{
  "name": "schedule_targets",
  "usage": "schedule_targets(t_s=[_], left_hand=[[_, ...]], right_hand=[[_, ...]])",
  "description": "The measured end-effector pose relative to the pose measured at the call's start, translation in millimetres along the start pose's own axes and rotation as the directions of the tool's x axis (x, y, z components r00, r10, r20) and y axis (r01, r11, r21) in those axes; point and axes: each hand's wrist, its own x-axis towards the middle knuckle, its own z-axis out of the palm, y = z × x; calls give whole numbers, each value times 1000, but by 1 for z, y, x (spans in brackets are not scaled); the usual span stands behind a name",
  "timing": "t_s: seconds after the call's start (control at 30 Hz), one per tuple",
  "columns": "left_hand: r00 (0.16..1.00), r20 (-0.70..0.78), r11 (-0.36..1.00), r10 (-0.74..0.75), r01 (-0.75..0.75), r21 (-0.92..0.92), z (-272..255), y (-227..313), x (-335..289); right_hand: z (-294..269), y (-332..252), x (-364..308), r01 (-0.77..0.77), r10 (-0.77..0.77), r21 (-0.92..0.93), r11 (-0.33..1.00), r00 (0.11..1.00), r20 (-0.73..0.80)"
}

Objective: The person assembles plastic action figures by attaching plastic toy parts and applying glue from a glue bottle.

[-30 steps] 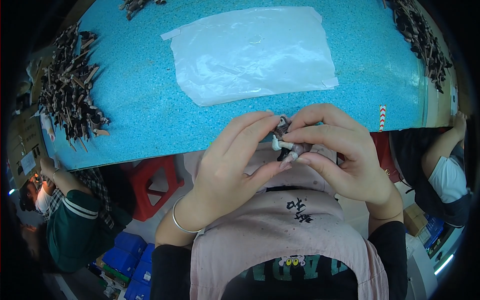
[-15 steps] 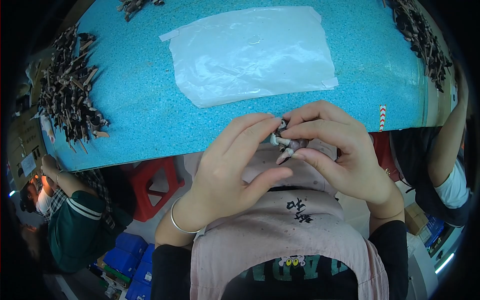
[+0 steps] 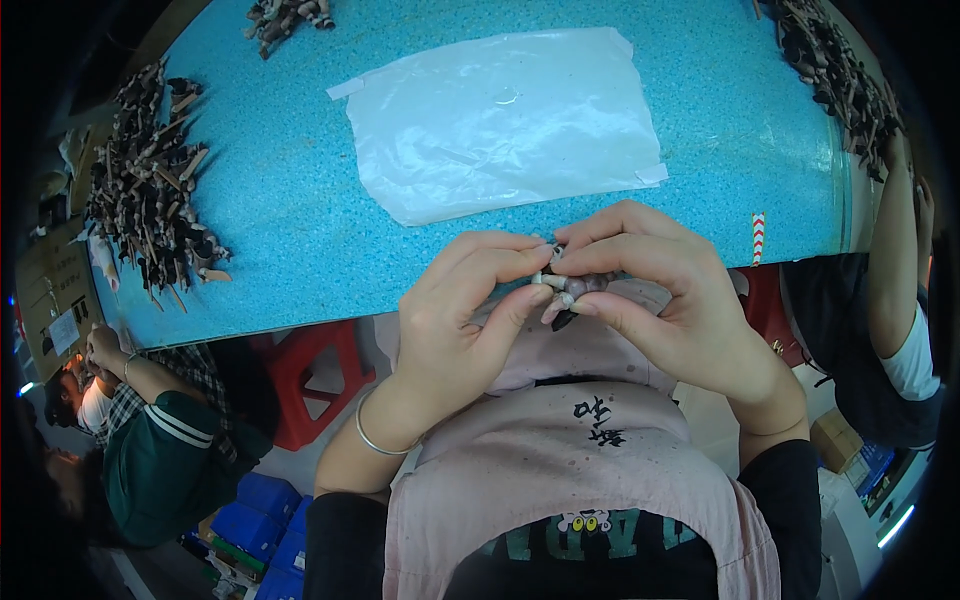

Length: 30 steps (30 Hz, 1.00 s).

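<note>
Between my two hands, just off the table's near edge, is a small painted figurine (image 3: 585,284) in purple-grey, cream and black. My right hand (image 3: 672,300) grips it with thumb and fingers from the right side. The fingertips of my left hand (image 3: 468,300) pinch its left end, thumb below and index finger above. Part of the figurine is hidden behind the fingers, so its exact shape is unclear.
A translucent plastic sheet (image 3: 500,125) is taped to the blue table (image 3: 270,200). Piles of similar small figures lie at the left (image 3: 150,190), far left (image 3: 285,22) and far right (image 3: 835,75). Other people sit at both sides; a red stool (image 3: 320,375) stands left.
My left thumb has closed up to the figurine, so the left hand now pinches it. The figurine has turned slightly, and the view has shifted a little.
</note>
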Motion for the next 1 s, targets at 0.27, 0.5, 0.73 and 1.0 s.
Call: schedule_targets(t_s=[0.27,0.5,0.73,1.0], left_hand=[[937,-269,887,-223,81,-455,5,10,-10],[982,-186,996,15,-31,-84,-5,14,-16],[965,144,756,-219,261,-600,-11,14,-1],[936,300,685,-186,343,-643,-5,15,2]], right_hand=[[7,7,-19,85,81,441,894,935,-345],[15,5,-17,-152,141,693,705,987,73],[17,12,-17,-79,45,493,867,996,81],[20,17,-14,5,-9,438,899,1000,8]])
